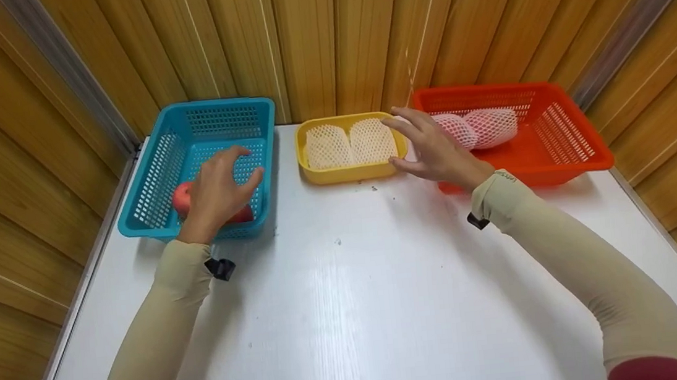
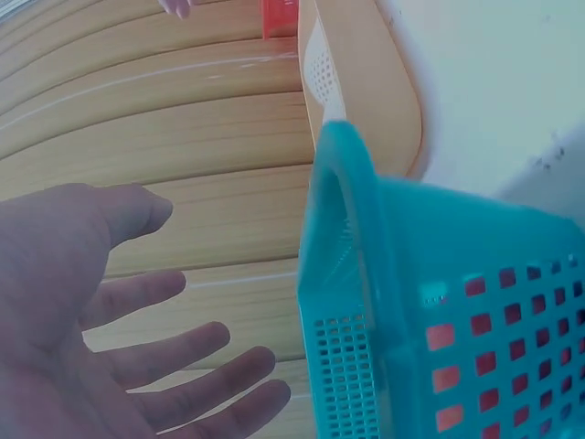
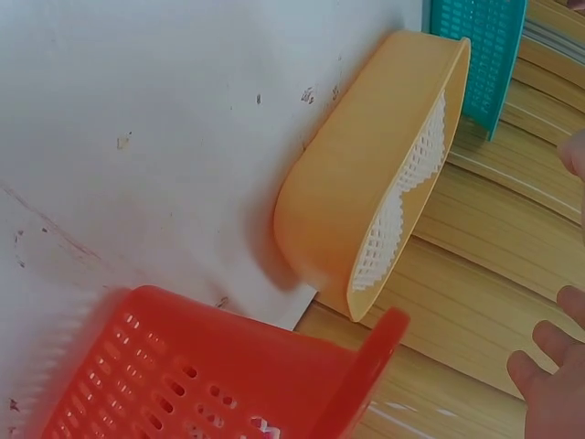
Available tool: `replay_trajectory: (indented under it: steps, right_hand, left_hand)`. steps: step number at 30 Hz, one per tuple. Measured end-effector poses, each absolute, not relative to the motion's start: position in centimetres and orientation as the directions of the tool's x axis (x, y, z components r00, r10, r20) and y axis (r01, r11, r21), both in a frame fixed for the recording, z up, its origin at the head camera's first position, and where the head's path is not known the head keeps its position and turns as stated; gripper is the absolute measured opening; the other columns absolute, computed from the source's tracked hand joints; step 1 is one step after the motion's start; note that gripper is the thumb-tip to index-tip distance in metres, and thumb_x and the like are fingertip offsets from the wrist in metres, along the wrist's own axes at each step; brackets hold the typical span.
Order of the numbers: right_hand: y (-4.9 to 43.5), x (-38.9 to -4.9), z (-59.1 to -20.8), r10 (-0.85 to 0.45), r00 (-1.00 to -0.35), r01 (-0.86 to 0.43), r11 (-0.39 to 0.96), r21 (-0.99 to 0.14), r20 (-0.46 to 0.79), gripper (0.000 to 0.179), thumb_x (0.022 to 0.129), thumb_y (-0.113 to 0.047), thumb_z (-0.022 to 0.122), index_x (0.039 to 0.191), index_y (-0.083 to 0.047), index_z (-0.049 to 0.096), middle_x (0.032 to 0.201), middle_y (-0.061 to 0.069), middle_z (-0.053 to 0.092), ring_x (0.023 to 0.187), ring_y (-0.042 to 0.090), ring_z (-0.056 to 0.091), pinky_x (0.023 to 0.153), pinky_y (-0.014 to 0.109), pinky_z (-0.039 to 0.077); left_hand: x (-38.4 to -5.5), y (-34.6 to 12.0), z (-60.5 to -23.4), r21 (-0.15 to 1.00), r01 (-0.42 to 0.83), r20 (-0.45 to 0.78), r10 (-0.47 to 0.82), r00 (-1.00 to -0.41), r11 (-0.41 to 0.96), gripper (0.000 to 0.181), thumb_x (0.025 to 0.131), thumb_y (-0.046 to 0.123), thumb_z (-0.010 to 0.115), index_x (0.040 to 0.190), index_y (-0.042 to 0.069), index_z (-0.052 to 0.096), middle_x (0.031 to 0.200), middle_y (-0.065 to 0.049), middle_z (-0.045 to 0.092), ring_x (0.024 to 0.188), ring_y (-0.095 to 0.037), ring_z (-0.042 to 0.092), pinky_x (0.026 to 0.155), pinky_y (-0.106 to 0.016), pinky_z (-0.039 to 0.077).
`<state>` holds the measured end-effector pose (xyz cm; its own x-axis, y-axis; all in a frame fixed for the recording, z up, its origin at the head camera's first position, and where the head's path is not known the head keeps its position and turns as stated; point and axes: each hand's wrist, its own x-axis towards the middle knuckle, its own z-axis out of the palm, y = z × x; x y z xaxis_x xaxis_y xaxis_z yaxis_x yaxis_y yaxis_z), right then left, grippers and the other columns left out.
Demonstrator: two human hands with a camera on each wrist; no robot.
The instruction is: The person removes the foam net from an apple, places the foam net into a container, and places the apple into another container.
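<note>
My left hand (image 1: 214,192) hovers over the blue basket (image 1: 273,159), fingers spread and slightly bent, holding nothing. Under it lies a round red fruit that looks like an apple (image 1: 182,200); more red shows past the hand, partly hidden. My right hand (image 1: 437,149), fingers apart and loosely bent, is above the gap between the yellow container (image 1: 349,174) and the red basket (image 1: 590,156), with nothing in its grasp. Two white foam net sleeves (image 1: 328,147) fill the yellow container. Pink foam net sleeves (image 1: 494,127) lie in the red basket; whether they hold anything I cannot tell.
A white tabletop (image 1: 349,300) stretches in front of the containers. Behind them rises a wood-patterned panel wall (image 1: 306,44), with similar panels on both sides. The three containers stand in a row along the back edge.
</note>
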<state>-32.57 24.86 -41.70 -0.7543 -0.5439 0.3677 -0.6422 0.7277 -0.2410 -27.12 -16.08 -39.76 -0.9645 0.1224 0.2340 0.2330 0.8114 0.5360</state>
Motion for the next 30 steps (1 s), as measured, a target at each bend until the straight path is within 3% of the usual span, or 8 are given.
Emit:
replay_trajectory:
  steps: [16, 22, 30]
  right_hand:
    - [27.9, -33.2, -40.6, -0.486, -0.799, -0.582, 0.775, -0.247, 0.355, 0.082, 0.090, -0.036, 0.079, 0.159, -0.031, 0.037, 0.167, 0.002, 0.028, 0.152, 0.029, 0.026, 0.115, 0.062, 0.035]
    - [29.4, -33.7, -40.1, -0.470, -0.812, -0.560, 0.795, -0.235, 0.347, 0.081, 0.090, -0.035, 0.079, 0.159, -0.032, 0.037, 0.167, 0.004, 0.028, 0.152, 0.030, 0.026, 0.115, 0.063, 0.034]
    - [31.3, -34.7, -39.8, -0.385, -0.868, -0.471, 0.837, -0.277, 0.312, 0.081, 0.092, -0.041, 0.074, 0.161, -0.033, 0.033, 0.168, 0.002, 0.026, 0.152, 0.032, 0.025, 0.114, 0.066, 0.032]
  left_hand:
    - [-25.2, -11.6, -40.4, 0.546, 0.456, 0.539, 0.122, -0.834, 0.703, 0.044, 0.093, 0.032, 0.075, 0.129, 0.007, 0.067, 0.136, -0.013, 0.063, 0.126, -0.028, 0.058, 0.102, -0.049, 0.052]
    - [-25.3, -9.1, -40.6, 0.569, 0.501, 0.592, 0.099, -0.800, 0.652, 0.047, 0.092, 0.031, 0.076, 0.130, 0.006, 0.066, 0.141, -0.013, 0.060, 0.134, -0.028, 0.053, 0.109, -0.051, 0.047]
    - [-25.6, -4.9, -41.4, 0.598, 0.629, 0.669, 0.123, -0.733, 0.496, 0.053, 0.094, 0.035, 0.073, 0.136, 0.005, 0.062, 0.146, -0.012, 0.058, 0.140, -0.025, 0.050, 0.115, -0.043, 0.040]
